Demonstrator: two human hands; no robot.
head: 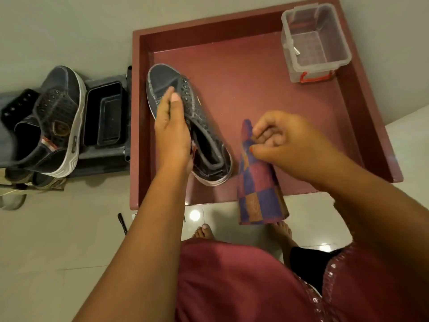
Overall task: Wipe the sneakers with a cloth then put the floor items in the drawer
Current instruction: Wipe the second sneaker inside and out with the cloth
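Open dark-red wooden drawer (371, 126), pulled out over the pale tiled floor (69, 228). Inside, at left: dark grey high-top canvas sneaker (209, 145), gripped at its side by the left hand (173, 131). Second matching grey sneaker (58, 122) outside, on a black plastic tray (104, 115). Blue-and-orange checked cloth (257, 182) hanging pinched in the right hand (283, 140). Clear plastic box (315, 40) at far right corner. Step judged: stowing first sneaker. Next: release, fetch second sneaker.
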